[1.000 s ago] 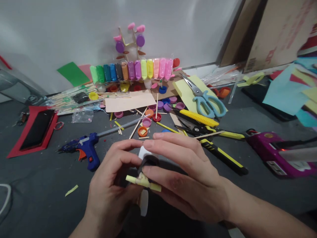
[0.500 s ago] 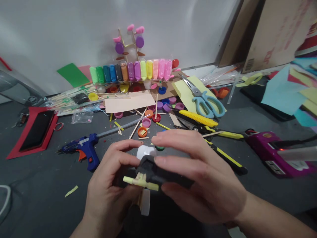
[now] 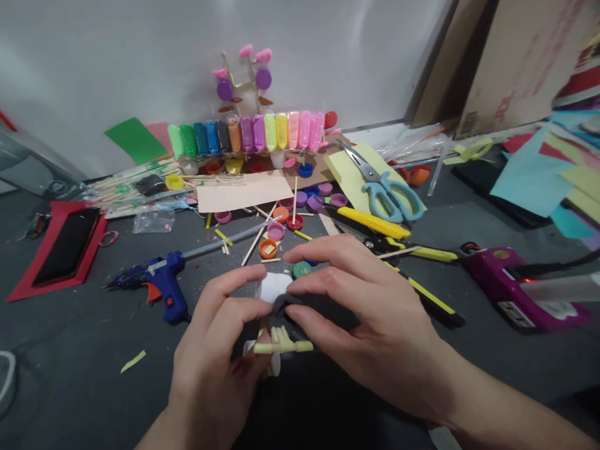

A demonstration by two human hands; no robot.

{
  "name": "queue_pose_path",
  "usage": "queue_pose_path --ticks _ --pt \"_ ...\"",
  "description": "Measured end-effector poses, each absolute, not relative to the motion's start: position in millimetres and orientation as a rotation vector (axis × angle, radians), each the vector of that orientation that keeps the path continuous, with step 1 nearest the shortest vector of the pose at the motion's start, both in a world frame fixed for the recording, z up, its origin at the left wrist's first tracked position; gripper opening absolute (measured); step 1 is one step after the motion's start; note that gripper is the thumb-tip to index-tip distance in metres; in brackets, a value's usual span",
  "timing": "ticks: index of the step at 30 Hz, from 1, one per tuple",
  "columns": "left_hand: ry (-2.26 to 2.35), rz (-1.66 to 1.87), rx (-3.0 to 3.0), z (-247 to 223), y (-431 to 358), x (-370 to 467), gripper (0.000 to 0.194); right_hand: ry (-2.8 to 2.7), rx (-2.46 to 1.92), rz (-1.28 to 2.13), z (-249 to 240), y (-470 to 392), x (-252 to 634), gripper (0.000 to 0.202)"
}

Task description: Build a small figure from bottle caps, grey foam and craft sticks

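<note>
My left hand is closed on a small handmade model. At its top is a white bottle cap, and a pale yellow cross piece with short prongs sticks out lower down. More white round parts show beneath, partly hidden by my thumb. Soft-looking dark material, perhaps black clay, lies against the cap's lower edge. My right hand grips this dark material between thumb and fingers, its index finger reaching over the cap.
A blue glue gun lies left, a phone on red paper beyond it. Coloured clay packs stand at the back. Scissors, a yellow cutter, loose caps and sticks crowd the middle. A purple power strip sits right.
The model has turned in my left hand, and the yellow piece has shifted right. The dark material is now lower against the cap, with my right fingers closed in more tightly.
</note>
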State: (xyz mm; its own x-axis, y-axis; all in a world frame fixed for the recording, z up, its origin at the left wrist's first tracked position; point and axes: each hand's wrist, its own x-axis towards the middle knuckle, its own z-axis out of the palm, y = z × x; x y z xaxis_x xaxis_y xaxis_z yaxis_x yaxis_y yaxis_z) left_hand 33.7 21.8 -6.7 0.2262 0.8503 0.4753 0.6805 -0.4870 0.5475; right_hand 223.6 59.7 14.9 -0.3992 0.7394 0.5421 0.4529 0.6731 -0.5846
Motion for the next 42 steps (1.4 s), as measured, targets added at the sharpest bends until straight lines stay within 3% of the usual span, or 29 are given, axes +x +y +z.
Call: queue_pose_path --ticks 11,19,33,42 --pt "1.436 1.072 2.304 -11.3 21.0 28.7 0.022 -2.107 -0.894 0.388 15.4 53.9 222.7 0.012" --pt "1.494 1.124 1.768 -6.6 23.2 34.9 0.032 -1.976 -0.975 0.616 10.5 60.8 231.6 0.017" --pt "1.553 1.017 1.608 -37.6 45.5 39.1 0.016 -2.127 -1.049 0.808 -25.0 71.8 219.6 0.018" --pt "1.589 0.688 1.800 -14.0 48.7 18.9 0.007 -2.123 -1.134 0.728 -30.2 77.1 220.6 0.013"
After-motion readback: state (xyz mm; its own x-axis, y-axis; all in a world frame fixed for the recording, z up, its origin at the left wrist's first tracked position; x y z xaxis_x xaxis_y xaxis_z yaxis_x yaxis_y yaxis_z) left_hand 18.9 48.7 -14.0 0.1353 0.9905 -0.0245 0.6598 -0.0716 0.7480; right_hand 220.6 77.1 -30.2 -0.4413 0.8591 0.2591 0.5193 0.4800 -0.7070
